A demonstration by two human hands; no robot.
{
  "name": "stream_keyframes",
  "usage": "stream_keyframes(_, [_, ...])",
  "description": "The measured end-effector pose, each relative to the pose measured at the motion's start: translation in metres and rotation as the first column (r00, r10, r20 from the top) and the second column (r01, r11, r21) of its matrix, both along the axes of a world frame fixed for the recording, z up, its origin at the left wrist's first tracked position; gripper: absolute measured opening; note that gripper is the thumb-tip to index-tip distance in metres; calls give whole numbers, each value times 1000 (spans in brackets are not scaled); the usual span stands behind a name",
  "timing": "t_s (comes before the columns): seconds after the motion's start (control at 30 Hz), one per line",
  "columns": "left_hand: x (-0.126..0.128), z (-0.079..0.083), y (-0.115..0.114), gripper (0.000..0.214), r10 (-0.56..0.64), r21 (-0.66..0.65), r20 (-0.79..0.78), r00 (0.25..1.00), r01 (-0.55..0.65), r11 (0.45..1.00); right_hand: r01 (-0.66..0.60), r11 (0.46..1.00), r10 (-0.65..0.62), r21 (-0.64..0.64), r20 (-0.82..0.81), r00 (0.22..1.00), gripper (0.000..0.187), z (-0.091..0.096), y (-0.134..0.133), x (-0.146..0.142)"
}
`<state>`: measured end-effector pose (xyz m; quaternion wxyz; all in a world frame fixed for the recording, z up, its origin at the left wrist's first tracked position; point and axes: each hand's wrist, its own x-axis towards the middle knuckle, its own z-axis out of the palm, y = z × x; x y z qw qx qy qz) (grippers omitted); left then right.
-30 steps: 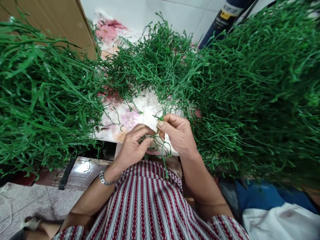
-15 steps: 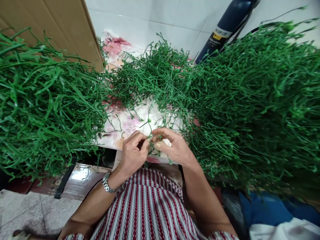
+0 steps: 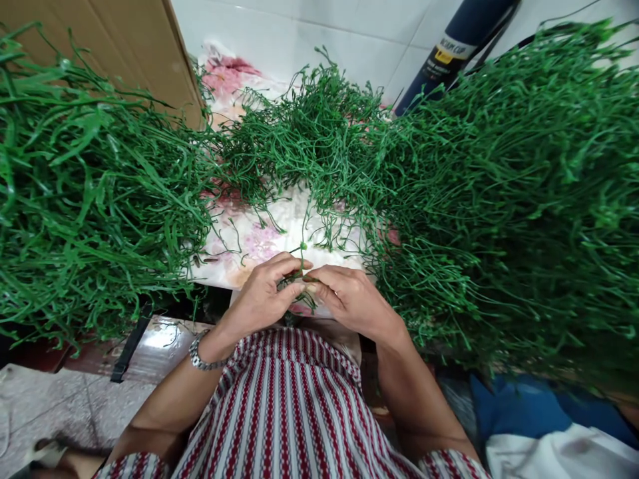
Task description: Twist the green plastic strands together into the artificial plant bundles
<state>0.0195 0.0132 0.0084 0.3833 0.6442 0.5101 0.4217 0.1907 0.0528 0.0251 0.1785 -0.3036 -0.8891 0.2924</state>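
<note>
I see L hand (image 3: 264, 289) & R hand (image 3: 354, 296) both pinching a stem (image 3: 302, 258) by the worktop (image 3: 264, 243)'s near edge, w/ green piles (image 3: 499, 199) at its L & R edges.

The stems (image 3: 524, 186) I see are vivid green, and the cloth (image 3: 259, 239) is white with pink, red and lilac patches. On my screen the garment (image 3: 294, 399) shows dark red and pale grey stripes, the bottle (image 3: 462, 26) dark blue, the cardboard (image 3: 110, 46) plain brown.
</note>
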Motion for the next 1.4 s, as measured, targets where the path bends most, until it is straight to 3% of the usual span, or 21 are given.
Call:
stream_keyframes(0.13, [3,-3,-1,12,41,-16,47,998,-40,999,-70,998,69,6,74,995,28,-2,2,0])
stream_keyframes(0.23, [5,-7,-2,16,71,-4,-1,997,-71,997,-17,998,6,55,191,982,32,-2,2,-1])
stream_keyframes(0.37, [2,-10,-4,17,-61,-105,-74,995,53,993,-10,998,-8,65,269,963,31,-3,0,-1])
stream_keyframes(0.53, [-7,-10,-5,26,-201,-231,128,971,226,947,-191,972,211,-134,162,964,31,-5,4,0])
stream_keyframes(0.63, [-11,-10,-5,30,-229,-274,339,912,329,903,-371,867,362,-334,-92,928,34,-8,11,0])
stream_keyframes(0.7, [-11,-10,-5,31,-182,-308,469,864,354,883,-501,726,427,-470,-263,865,37,-11,15,0])
stream_keyframes(0.77, [-11,-12,-4,30,-96,-343,578,810,348,873,-579,590,426,-562,-393,815,40,-13,15,0])
stream_keyframes(0.8, [-11,-13,-4,28,-47,-352,624,780,336,874,-576,568,375,-588,-438,817,40,-13,14,0])
stream_keyframes(0.83, [-11,-14,-4,25,-2,-356,666,746,321,878,-540,589,292,-601,-465,836,38,-14,12,0])
stream_keyframes(0.9, [-10,-14,-3,19,82,-355,726,682,270,895,-368,717,68,-592,-467,882,32,-14,7,0])
stream_keyframes(0.97, [-8,-13,-2,15,148,-355,748,647,202,913,-127,850,-119,-511,-421,899,24,-14,1,-2])
stream_keyframes(1.03, [-5,-11,0,12,206,-370,735,646,127,920,88,921,-236,-381,-362,902,21,-14,-4,-6])
stream_keyframes(1.13, [2,-8,2,8,291,-395,719,631,27,918,219,933,-304,-287,-298,905,21,-15,-12,-14])
stream_keyframes(1.33, [14,-10,4,8,388,-437,693,607,-74,896,224,940,-267,-257,-148,952,26,-23,-18,-25])
stream_keyframes(1.4, [16,-11,4,9,385,-437,684,620,-75,897,192,932,-248,-309,-153,957,22,-27,-17,-25])
